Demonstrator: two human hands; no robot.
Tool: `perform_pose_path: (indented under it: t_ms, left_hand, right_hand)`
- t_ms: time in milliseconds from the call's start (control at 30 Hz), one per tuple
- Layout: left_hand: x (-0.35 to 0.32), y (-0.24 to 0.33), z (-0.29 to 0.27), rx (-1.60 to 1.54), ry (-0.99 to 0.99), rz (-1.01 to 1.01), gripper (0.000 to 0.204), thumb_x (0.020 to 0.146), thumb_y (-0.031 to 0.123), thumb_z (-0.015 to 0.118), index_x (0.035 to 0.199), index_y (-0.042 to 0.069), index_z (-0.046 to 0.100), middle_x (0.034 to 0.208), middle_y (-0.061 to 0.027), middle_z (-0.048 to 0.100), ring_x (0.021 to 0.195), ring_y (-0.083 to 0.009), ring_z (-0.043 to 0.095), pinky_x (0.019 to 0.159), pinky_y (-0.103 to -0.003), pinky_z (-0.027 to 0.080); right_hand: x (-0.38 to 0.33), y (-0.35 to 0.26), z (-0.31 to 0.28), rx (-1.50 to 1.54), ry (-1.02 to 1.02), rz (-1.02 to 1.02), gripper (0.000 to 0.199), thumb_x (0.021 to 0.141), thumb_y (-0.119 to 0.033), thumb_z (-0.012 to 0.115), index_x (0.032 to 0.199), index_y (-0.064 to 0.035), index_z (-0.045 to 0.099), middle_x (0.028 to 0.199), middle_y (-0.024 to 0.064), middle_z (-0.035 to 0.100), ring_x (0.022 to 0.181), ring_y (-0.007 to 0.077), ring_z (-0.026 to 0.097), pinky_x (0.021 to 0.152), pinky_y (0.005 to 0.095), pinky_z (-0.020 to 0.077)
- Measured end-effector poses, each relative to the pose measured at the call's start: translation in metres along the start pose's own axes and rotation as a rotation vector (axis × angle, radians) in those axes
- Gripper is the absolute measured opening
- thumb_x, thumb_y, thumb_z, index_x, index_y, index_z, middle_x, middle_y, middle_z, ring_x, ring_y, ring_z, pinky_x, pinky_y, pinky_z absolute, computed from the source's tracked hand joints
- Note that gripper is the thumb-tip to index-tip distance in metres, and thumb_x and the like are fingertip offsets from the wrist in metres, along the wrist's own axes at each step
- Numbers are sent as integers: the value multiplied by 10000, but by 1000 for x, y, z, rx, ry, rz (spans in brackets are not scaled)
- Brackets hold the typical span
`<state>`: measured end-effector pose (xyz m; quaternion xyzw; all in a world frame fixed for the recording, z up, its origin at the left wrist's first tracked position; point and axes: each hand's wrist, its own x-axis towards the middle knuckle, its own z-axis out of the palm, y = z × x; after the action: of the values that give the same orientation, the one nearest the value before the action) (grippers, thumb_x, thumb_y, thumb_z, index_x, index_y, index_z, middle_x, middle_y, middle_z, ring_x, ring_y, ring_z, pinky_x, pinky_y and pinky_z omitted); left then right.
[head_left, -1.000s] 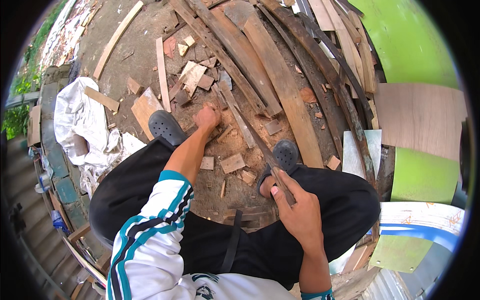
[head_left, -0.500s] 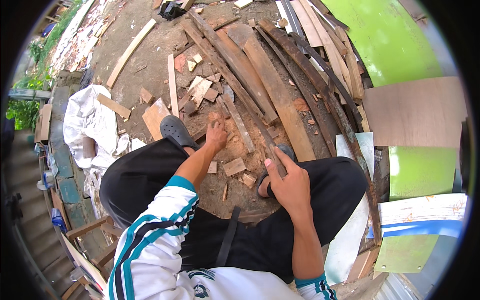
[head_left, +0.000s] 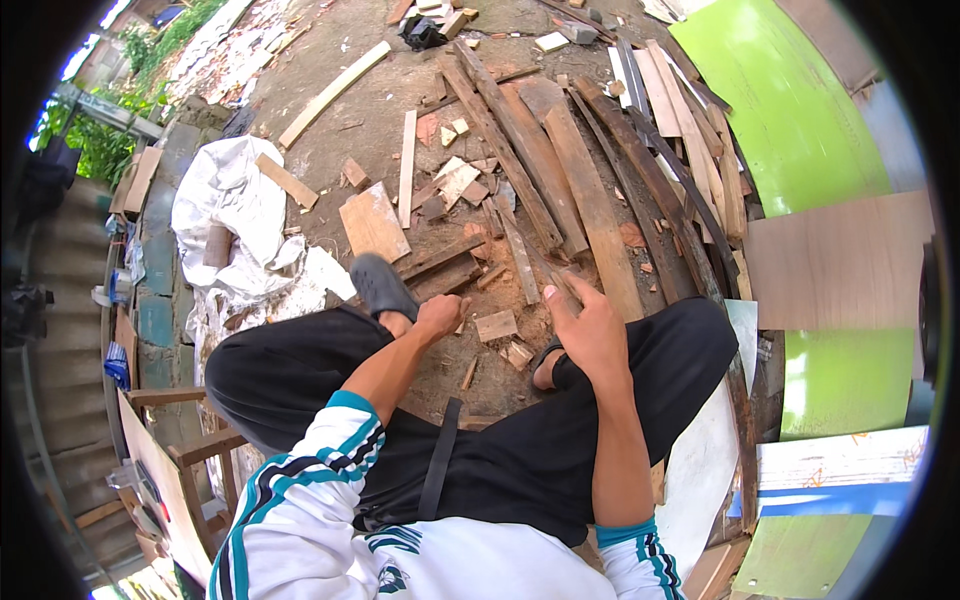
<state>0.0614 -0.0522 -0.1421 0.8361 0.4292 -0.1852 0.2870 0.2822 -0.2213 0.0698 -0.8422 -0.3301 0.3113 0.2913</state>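
Observation:
My right hand is closed round a narrow strip of wood, thumb on top, above the ground by my right foot. The strip's far end points away from me among loose sawdust. Close to my left shoe, my left hand is curled; whatever its fingers hold, if anything, is hidden. Between my hands lie a small wood block and a pale, narrow lath. Dark wooden pieces lie just beyond my left hand.
Long brown planks and a dark beam stretch across the ground ahead. Green panels and a plywood sheet lie at the right. A white sack rests at the left, by a low block wall.
My left hand has drawn back toward me, away from the sawdust, and its fingers are more curled. My right hand stays on the wood strip. The view has shifted.

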Motion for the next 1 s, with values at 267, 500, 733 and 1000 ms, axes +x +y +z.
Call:
perform_pose_path:
  t_ms: [267,500,733,1000]
  left_hand:
    - [-24,-49,60,-186,119,-182,441,972,290,505,1310,7,481,1065,-268,673,1010,-424,647,858,-513,507]
    - [-36,-72,98,-744,283,-428,411,972,350,549,1173,-2,622,944,-175,717,893,-304,686,826,-435,518]
    - [-4,-66,63,-879,445,-637,495,1009,450,478,950,25,726,746,-132,697,742,-287,672,748,-445,500]
    - [47,-78,47,-239,352,-452,832,926,505,586,1590,223,171,1648,-177,67,1490,-419,143,1175,-549,196]
  right_hand:
    - [2,1,18,-118,-24,-67,558,920,-470,595,1288,-51,633,1092,290,676,1057,449,637,926,475,490]
    - [19,9,40,-105,-26,-56,508,938,-389,603,1284,-18,626,1131,283,671,1051,419,653,924,448,494]
    - [31,21,45,55,-13,-8,423,988,-177,549,1374,-4,550,940,149,681,863,219,641,799,332,487]
    - [93,61,95,-96,-126,-157,428,1003,-91,492,1424,-19,499,982,140,701,915,239,653,846,332,484]
